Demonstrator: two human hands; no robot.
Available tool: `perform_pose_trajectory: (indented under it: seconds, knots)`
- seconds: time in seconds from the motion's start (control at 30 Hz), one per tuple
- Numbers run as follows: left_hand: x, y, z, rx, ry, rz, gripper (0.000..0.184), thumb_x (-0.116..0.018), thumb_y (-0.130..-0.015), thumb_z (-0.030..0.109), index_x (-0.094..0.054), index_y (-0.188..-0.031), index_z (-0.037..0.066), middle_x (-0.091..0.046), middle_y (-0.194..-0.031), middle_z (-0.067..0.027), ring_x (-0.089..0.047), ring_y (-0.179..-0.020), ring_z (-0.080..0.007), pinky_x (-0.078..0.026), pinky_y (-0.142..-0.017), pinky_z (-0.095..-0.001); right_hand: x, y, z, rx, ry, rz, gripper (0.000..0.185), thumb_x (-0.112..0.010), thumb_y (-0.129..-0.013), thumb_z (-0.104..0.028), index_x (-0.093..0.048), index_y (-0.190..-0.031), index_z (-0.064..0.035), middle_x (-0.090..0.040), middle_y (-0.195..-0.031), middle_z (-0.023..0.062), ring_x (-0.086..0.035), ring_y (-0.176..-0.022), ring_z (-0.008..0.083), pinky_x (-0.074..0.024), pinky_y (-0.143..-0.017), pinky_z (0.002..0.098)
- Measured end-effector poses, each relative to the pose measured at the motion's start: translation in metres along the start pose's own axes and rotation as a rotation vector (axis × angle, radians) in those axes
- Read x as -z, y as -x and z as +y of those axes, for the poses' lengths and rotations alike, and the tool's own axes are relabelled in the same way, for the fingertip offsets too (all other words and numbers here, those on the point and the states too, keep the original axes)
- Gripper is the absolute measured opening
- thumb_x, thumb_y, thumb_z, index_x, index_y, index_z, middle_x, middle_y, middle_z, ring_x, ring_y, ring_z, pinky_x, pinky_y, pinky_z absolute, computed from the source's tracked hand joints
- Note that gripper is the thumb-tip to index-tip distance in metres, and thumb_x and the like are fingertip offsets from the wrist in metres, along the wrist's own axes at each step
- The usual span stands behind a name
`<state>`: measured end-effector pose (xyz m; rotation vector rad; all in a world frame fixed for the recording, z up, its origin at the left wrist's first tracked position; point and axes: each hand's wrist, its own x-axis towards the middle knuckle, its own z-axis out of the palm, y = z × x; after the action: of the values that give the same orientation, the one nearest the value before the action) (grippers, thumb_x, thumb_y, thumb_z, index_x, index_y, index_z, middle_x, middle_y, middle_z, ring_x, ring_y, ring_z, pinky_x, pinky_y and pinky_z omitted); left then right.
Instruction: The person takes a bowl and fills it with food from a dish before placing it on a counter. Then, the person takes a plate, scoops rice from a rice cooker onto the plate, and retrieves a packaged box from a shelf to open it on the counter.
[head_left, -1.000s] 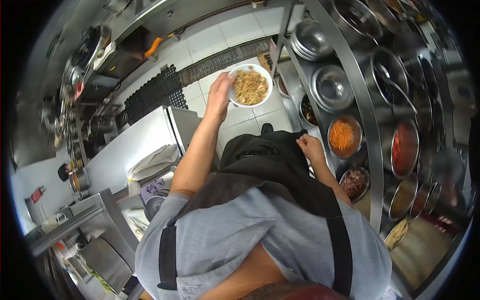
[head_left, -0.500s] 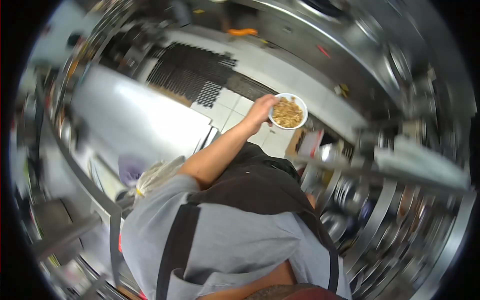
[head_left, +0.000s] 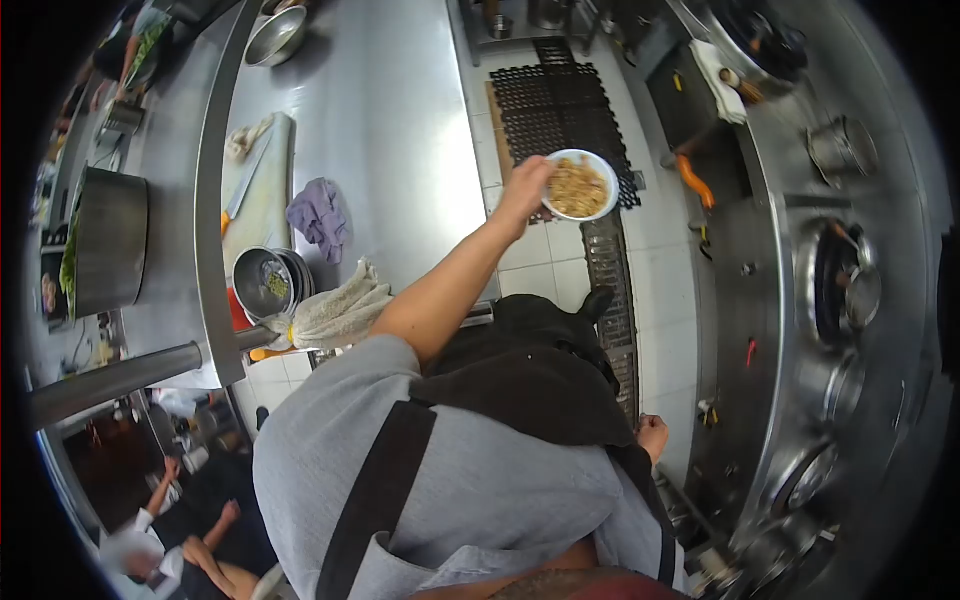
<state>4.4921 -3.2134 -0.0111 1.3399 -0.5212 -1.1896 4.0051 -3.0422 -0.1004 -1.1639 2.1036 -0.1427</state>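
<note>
My left hand (head_left: 524, 196) is stretched out in front of my body, its fingers closed on the near rim of a small white bowl (head_left: 611, 182). Inside the bowl lies a heap of golden-brown, crumbly food (head_left: 578, 190); its exact kind is unclear. Lower down, at my right side, hangs my right hand (head_left: 653, 437), fingers curled in, with nothing visible in it. The apron partly covers that arm.
To the left is a steel counter (head_left: 400, 110) with a purple cloth (head_left: 318, 218), a cutting board (head_left: 262, 200), a knife (head_left: 250, 180) and metal bowls (head_left: 264, 284). Stoves with pans (head_left: 835, 285) line the right. A black mat (head_left: 560, 105) covers the floor ahead. Another person (head_left: 215, 530) works at lower left.
My view has turned, bringing the counter upright on the left and the stoves to the right. The bowl stays in my left hand. My right hand has come into clearer view.
</note>
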Motion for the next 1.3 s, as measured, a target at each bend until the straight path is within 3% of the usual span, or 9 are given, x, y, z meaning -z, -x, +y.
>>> perform_pose_trajectory:
  seconds: [0.07,0.23,0.43,0.6,0.7,0.87,1.03,1.23,1.3]
  knots:
    - [0.030,-0.011,-0.004,-0.016,0.032,0.215,0.023,-0.048,-0.088,0.029,-0.054,-0.089,0.006,-0.055,-0.075,-0.0043,-0.055,-0.059,-0.0133,-0.042,-0.039,-0.0254,0.008,-0.035,-0.031,-0.002,0.016,-0.087,0.019,-0.060,-0.085,-0.015,-0.060,-0.080,0.0033,-0.060,-0.061,0.0081,-0.057,-0.047,0.0145,-0.0445,-0.043,0.0284]
    - [0.108,-0.018,-0.014,-0.134,0.056,0.731,0.029,-0.047,-0.089,0.028,-0.053,-0.100,0.001,-0.058,-0.080,-0.0076,-0.054,-0.055,-0.0136,-0.042,-0.036,-0.0248,0.035,-0.152,-0.084,0.459,0.363,-0.209,0.019,-0.059,-0.083,-0.016,-0.063,-0.079,0.0023,-0.060,-0.061,0.0093,-0.060,-0.050,0.0160,-0.0452,-0.045,0.0300]
    - [0.167,-0.018,0.001,-0.117,0.226,1.245,0.035,-0.041,-0.091,0.023,-0.041,-0.116,-0.001,-0.058,-0.097,-0.0149,-0.061,-0.063,-0.0205,-0.048,-0.039,-0.0262,0.072,-0.349,-0.127,0.234,0.157,-0.183,0.020,-0.063,-0.081,-0.017,-0.062,-0.072,0.0013,-0.057,-0.056,0.0092,-0.055,-0.043,0.0158,-0.0416,-0.037,0.0304]
    - [0.216,-0.047,-0.008,-0.151,0.321,1.318,0.029,-0.037,-0.091,0.007,-0.042,-0.111,-0.014,-0.052,-0.109,-0.0217,-0.062,-0.089,-0.0308,-0.061,-0.066,-0.0379,0.084,-0.404,-0.248,0.372,0.340,-0.146,0.016,-0.061,-0.084,-0.015,-0.060,-0.077,-0.0003,-0.056,-0.059,0.0072,-0.055,-0.044,0.0155,-0.0422,-0.036,0.0292]
    - [0.222,-0.055,-0.006,-0.145,0.387,1.369,0.027,-0.039,-0.091,0.006,-0.044,-0.110,-0.014,-0.052,-0.110,-0.0221,-0.061,-0.090,-0.0301,-0.061,-0.065,-0.0367,0.060,-0.403,-0.309,0.517,0.296,-0.188,0.015,-0.061,-0.084,-0.015,-0.062,-0.081,-0.0002,-0.059,-0.062,0.0069,-0.055,-0.046,0.0141,-0.0430,-0.039,0.0278]
    - [0.189,-0.010,-0.030,-0.245,0.250,1.320,0.053,-0.054,-0.090,0.031,-0.037,-0.130,0.000,-0.051,-0.119,-0.0149,-0.050,-0.111,-0.0233,-0.046,-0.090,-0.0429,-0.005,-0.354,-0.335,0.686,0.157,-0.440,0.015,-0.060,-0.085,-0.016,-0.062,-0.082,-0.0007,-0.059,-0.065,0.0062,-0.058,-0.049,0.0124,-0.0440,-0.041,0.0256]
    - [0.058,0.144,-0.080,-0.048,0.283,0.997,0.044,-0.049,-0.092,0.036,-0.047,-0.122,0.003,-0.062,-0.090,-0.0098,-0.063,-0.079,-0.0205,-0.051,-0.063,-0.0328,-0.071,-0.314,-0.279,0.712,0.393,-0.634,0.015,-0.060,-0.084,-0.015,-0.062,-0.081,-0.0008,-0.060,-0.064,0.0074,-0.060,-0.050,0.0156,-0.0451,-0.044,0.0290]
    - [0.079,0.278,-0.111,-0.061,0.020,1.445,0.042,-0.052,-0.090,0.033,-0.050,-0.118,0.001,-0.062,-0.084,-0.0100,-0.063,-0.067,-0.0162,-0.045,-0.046,-0.0245,-0.095,-0.224,-0.257,1.015,0.843,-0.677,0.024,-0.060,-0.080,-0.023,-0.065,-0.080,0.0005,-0.063,-0.064,0.0190,-0.064,-0.058,0.0290,-0.0496,-0.058,0.0392]
    - [0.096,0.288,-0.079,-0.153,-0.190,1.500,0.041,-0.057,-0.087,0.031,-0.052,-0.113,0.001,-0.062,-0.077,-0.0091,-0.062,-0.064,-0.0158,-0.045,-0.049,-0.0268,-0.126,-0.246,-0.252,1.523,1.063,-0.706,0.028,-0.060,-0.079,-0.026,-0.066,-0.080,0.0009,-0.064,-0.077,0.0233,-0.064,-0.075,0.0363,-0.0505,-0.069,0.0434]
